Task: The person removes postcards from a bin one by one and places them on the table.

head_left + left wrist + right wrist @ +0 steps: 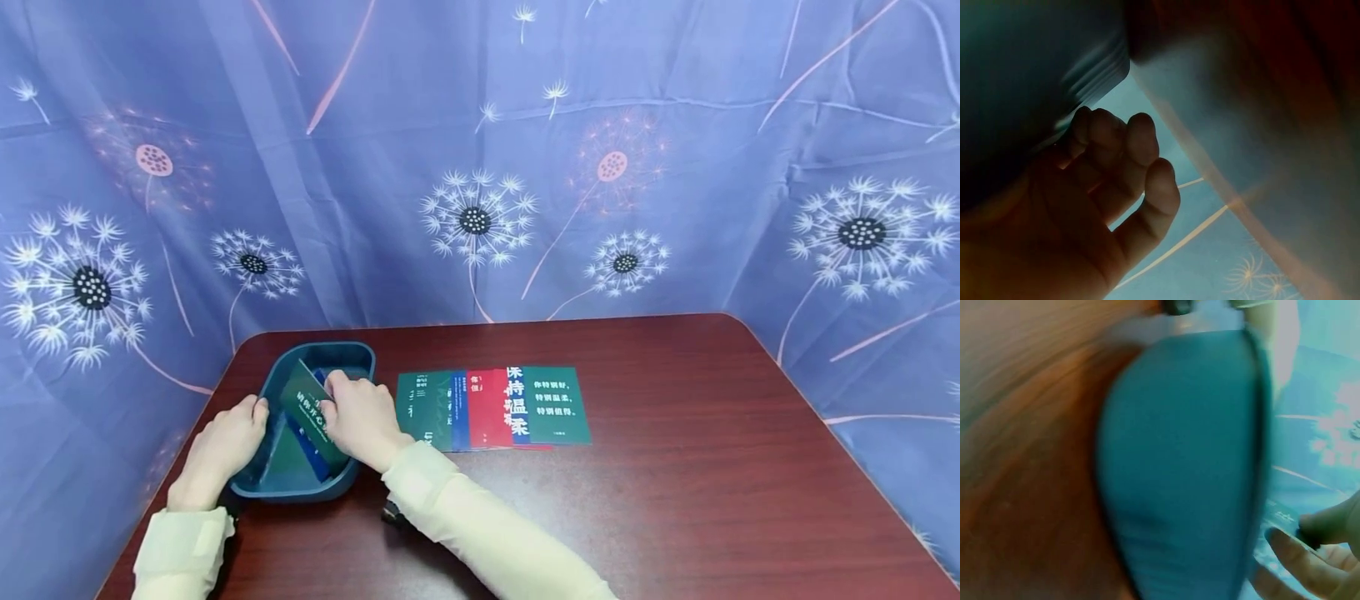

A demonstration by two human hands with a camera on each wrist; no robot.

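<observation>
While multicoloured printed paper cards [491,408] already line the reddish-brown desk [697,467], our left hand [223,439] grips a teal plastic tray [296,495] holding more, our right hand [365,419] a dark-green card [303,392].

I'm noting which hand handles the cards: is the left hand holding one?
No, the left hand is at the rim of the tray, while the right hand pinches a green card.
</observation>
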